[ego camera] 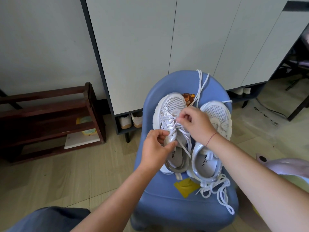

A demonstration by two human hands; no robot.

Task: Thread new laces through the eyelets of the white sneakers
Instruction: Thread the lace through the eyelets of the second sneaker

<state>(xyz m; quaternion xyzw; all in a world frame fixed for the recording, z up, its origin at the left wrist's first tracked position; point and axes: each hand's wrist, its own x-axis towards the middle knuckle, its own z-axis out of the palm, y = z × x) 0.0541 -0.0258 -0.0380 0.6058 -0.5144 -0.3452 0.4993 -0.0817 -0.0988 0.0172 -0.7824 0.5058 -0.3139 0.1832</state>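
Left hand (154,148) pinches the left sneaker's (170,114) tongue; right hand (194,121) fingertips pinch its lace (184,149)

I see a small blue plastic chair (167,201) with a rounded back in the lower centre of the frame, standing on a pale wood-grain floor (66,173). Two shoes lie side by side on its seat, toes toward the backrest: a white mesh sneaker with silver trim (170,104) on the frame's left and a second white mesh sneaker (215,111) on the right. A loose white shoelace (203,84) drapes over the backrest and runs down between the toes. A tangled white shoelace (220,190) lies at the seat's front, lower right, below the second sneaker's heel. A flat yellow patch (185,185) sits near the heels, and a brown cartoon-bear sticker (189,98) shows between the toes.
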